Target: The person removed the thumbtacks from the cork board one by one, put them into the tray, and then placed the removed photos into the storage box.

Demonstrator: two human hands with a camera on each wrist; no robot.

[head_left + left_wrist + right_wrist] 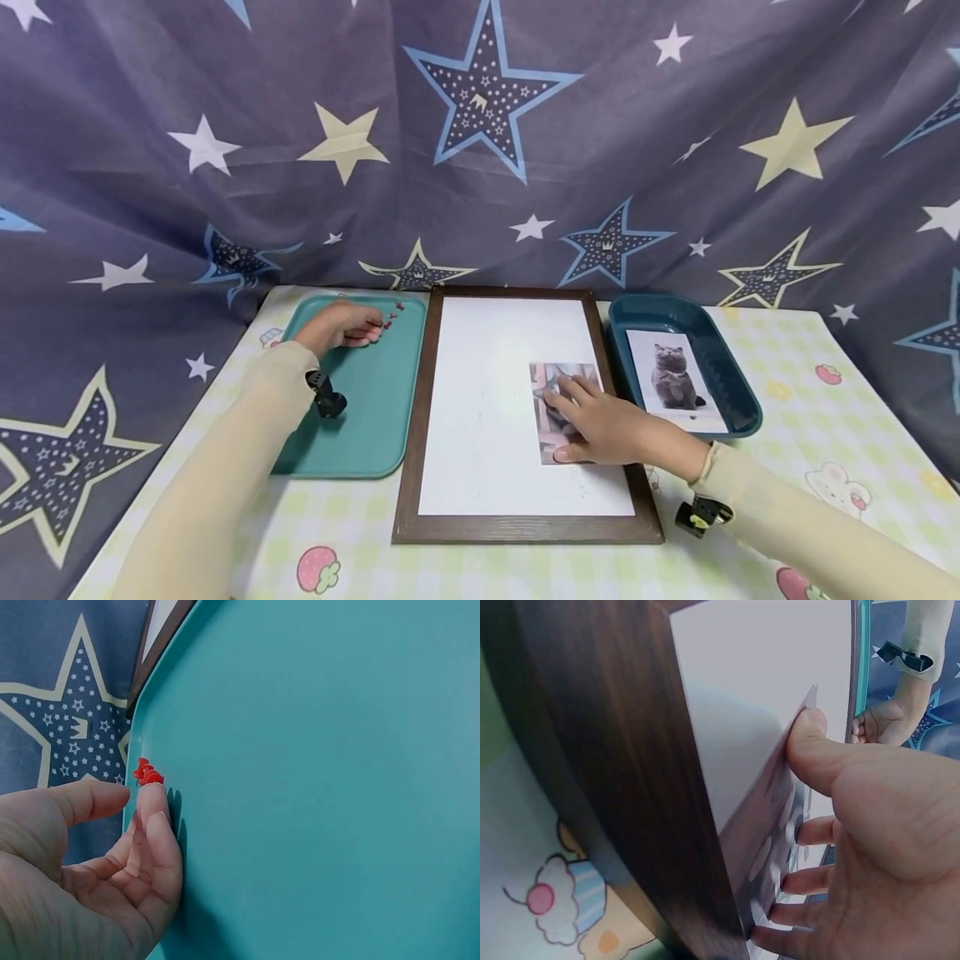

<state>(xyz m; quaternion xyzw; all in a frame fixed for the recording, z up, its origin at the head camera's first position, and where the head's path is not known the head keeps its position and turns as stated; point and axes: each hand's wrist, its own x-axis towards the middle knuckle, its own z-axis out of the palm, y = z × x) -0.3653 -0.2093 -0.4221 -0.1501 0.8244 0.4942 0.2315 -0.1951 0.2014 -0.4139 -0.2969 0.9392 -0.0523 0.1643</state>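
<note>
My left hand (pixel 341 325) is over the far part of the green tray (pixel 367 417). Several red push pins (pixel 148 772) lie right at its index fingertip, while the thumb stands apart from that finger, with a gap showing between them in the left wrist view. My right hand (pixel 603 425) rests with spread fingers on a cat photo (pixel 550 442), pressing it against the white board (pixel 480 400) near the right side of the brown frame (pixel 525 528). In the right wrist view the thumb lies at the photo's edge, and the palm hides part of the print.
Right of the board stands a dark teal basin (pixel 723 375) holding another cat photo (pixel 675 379) on white paper. A checked tablecloth (pixel 360 525) covers the table. Behind it hangs a star-patterned curtain (pixel 300 200).
</note>
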